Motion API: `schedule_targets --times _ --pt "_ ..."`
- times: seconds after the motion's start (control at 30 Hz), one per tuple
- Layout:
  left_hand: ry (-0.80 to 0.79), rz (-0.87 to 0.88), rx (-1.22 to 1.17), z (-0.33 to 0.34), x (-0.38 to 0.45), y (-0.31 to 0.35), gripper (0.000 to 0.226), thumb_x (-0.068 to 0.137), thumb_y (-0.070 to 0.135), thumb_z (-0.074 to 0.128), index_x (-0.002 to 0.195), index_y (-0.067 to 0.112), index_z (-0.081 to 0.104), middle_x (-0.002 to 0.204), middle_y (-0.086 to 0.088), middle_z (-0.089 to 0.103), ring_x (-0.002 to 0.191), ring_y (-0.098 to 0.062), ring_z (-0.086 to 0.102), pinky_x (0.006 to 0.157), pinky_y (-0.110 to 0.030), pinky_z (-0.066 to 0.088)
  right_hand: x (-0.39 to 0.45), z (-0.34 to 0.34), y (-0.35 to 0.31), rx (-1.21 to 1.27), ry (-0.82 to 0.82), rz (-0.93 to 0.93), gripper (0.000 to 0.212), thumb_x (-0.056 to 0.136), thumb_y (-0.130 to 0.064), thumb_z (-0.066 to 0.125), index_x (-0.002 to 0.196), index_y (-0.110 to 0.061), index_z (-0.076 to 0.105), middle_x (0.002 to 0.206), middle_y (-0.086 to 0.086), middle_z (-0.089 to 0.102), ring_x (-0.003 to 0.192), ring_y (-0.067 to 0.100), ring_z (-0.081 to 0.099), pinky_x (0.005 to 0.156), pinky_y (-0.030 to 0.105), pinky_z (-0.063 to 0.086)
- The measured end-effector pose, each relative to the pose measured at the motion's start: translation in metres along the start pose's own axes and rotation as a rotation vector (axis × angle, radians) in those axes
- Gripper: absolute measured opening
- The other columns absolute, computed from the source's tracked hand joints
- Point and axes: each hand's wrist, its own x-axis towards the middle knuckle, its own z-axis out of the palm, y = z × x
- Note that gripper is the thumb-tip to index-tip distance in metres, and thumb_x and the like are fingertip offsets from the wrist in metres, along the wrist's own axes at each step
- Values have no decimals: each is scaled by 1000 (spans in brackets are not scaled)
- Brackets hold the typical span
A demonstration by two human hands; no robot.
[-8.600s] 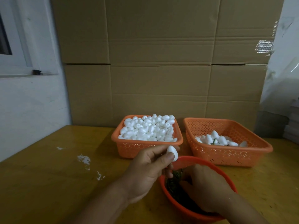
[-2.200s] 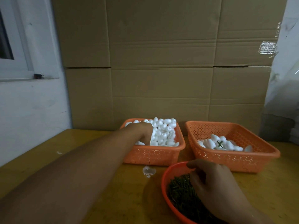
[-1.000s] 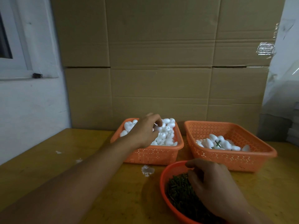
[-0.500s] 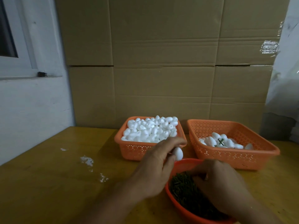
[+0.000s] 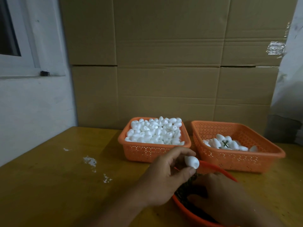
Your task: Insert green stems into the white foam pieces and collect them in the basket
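My left hand (image 5: 164, 176) pinches one white foam piece (image 5: 191, 161) between thumb and fingers, just above the near rim of a red bowl (image 5: 219, 168). Dark green stems (image 5: 183, 192) fill the bowl. My right hand (image 5: 226, 199) reaches down into them, its fingertips hidden, so a held stem cannot be made out. Behind, the left orange basket (image 5: 152, 154) is heaped with plain foam pieces (image 5: 155, 131). The right orange basket (image 5: 237, 160) holds several foam pieces (image 5: 214, 142), one showing a green stem (image 5: 225, 143).
Stacked cardboard boxes (image 5: 172, 71) stand close behind both baskets. White foam crumbs (image 5: 90, 161) lie on the yellow wooden table (image 5: 57, 185) to the left. A white wall with a window frame (image 5: 24, 63) borders the left side.
My left hand has come back from the full basket with a foam piece and now holds it over the bowl. My right hand has stayed in the stems.
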Motion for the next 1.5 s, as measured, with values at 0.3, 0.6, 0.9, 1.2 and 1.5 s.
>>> schedule_targets --times 0.3,0.6,0.9,1.2,1.5 --pt "116 -64 -223 -5 3 0 22 89 38 67 110 33 60 89 2 70 74 -13 64 66 -27 53 6 0 1 73 -43 39 14 91 -42 61 89 -39 75 85 -17 71 79 -2 65 78 24 56" --pt "167 -133 -450 -7 4 4 20 91 46 60 97 27 63 70 -1 60 55 -12 50 49 -23 40 6 1 3 154 133 67 9 86 -35 66 85 -34 75 80 -12 72 74 5 67 73 29 57" --pt "152 -263 -678 -11 4 6 27 84 31 65 102 13 73 70 -1 52 56 -10 46 52 -21 35 6 -1 -1 512 507 19 28 90 -23 61 62 -17 63 53 -1 59 46 9 53 47 30 39" --pt "118 -321 -768 -12 5 8 29 91 40 61 92 11 64 65 -2 48 49 -10 41 46 -21 32 2 -2 -14 935 701 -243 20 84 -45 63 84 -30 76 71 4 70 62 23 65 57 38 53" --pt "102 -288 -747 -9 5 8 33 95 45 56 82 16 65 62 -2 47 47 -10 38 47 -24 27 2 -1 -13 991 722 -284 14 81 -31 71 91 -32 81 80 4 75 73 27 70 66 46 56"
